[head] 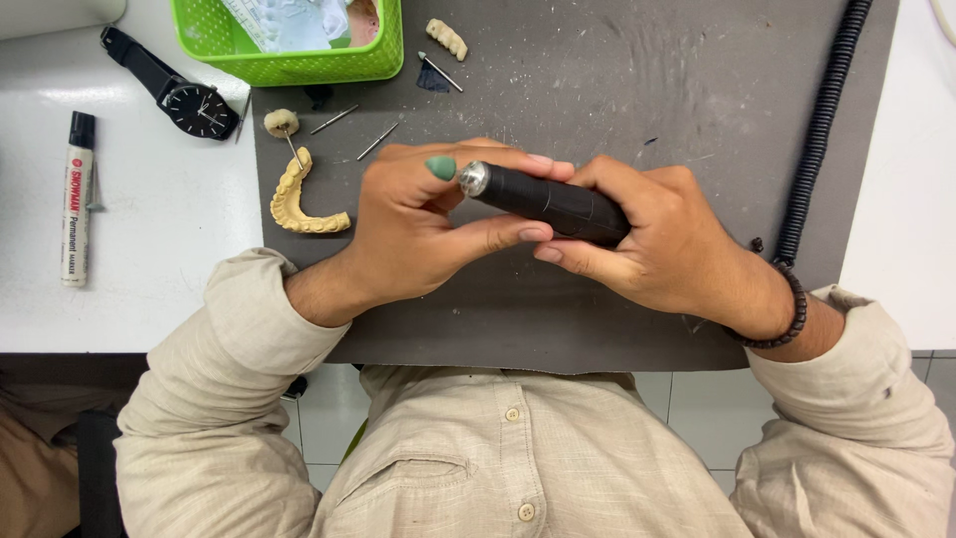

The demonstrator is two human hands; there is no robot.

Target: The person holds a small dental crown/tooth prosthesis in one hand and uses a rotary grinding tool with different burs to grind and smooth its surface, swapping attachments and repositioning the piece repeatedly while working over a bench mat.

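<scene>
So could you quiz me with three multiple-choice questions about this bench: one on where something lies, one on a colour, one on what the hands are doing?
1. Where does the wristwatch lie?
A. On the white table, left of the grey mat
B. Inside the basket
C. On the person's wrist

2. What colour is the basket at the top?
A. Red
B. Bright green
C. Black

3. How is the black handpiece held?
A. Lying loose on the mat
B. By the left hand alone
C. Gripped by the right hand, the left hand at its metal tip

Answers: 1 A, the watch rests on the white surface beside the marker. 2 B, its mesh walls are green. 3 C, both hands meet on it.
</scene>
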